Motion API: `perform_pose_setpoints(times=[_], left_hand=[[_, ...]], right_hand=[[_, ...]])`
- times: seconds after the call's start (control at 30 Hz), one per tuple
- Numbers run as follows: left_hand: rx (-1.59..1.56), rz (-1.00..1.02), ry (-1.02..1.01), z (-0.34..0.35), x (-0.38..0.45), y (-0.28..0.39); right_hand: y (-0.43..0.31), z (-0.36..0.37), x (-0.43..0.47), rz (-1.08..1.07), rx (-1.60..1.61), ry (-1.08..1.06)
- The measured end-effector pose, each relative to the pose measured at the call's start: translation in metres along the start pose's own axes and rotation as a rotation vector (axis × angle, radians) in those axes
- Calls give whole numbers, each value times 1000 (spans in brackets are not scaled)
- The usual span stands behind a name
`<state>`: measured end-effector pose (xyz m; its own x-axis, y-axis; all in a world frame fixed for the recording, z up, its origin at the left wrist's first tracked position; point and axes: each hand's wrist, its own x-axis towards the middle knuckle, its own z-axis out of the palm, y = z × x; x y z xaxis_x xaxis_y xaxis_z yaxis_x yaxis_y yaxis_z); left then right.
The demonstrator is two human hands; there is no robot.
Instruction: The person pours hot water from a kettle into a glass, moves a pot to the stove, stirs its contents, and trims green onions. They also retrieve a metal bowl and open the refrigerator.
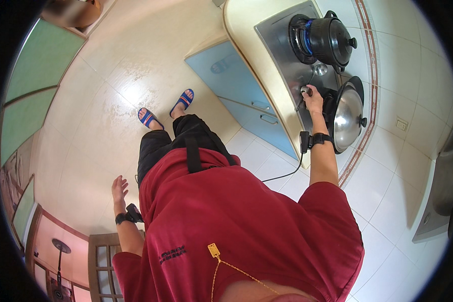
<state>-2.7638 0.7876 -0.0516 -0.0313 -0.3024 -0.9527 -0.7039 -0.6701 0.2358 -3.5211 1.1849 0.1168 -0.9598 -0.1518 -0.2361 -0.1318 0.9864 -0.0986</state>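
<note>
My right hand [312, 99] reaches out over a steel gas cooktop [279, 45], with its fingers around a silvery knob [305, 90] at the cooktop's front. A similar round metal knob [320, 69] sits a little farther along. Blue flame [307, 37] burns on one burner under a dark lidded pot [326, 41]. Beside my right wrist stands a wok [356, 83] covered by a domed metal lid [348, 115] with a black handle. Hanging at my side, my left hand [119, 190] holds nothing, and its fingers are slightly apart.
Blue cabinet doors [245, 83] lie below the rounded counter edge [245, 49]. A black cable [285, 176] runs from my right wrist device [312, 140] toward my body. Green cabinets [41, 60] line the other side. A tiled wall [400, 83] with a socket [401, 124] rises behind the cooktop.
</note>
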Motion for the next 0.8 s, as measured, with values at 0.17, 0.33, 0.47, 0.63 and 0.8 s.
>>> perform_pose_setpoints(times=[0.17,0.33,0.47,0.63,0.8], left_hand=[[18,-13,10,-1,1,-1],[-15,-15,-18,-2,4,-3],[-8,-17,-17,-4,6,-4],[-6,-14,-16,-6,5,-2],[7,-10,-1,-6,3,3]], right_hand=[[-1,-1,-1,-27,-12,10],[-2,-2,-2,-39,-25,14],[-4,-3,-3,-44,-13,13],[-9,-5,-4,-45,-24,17],[-11,-5,-6,-45,-21,25]])
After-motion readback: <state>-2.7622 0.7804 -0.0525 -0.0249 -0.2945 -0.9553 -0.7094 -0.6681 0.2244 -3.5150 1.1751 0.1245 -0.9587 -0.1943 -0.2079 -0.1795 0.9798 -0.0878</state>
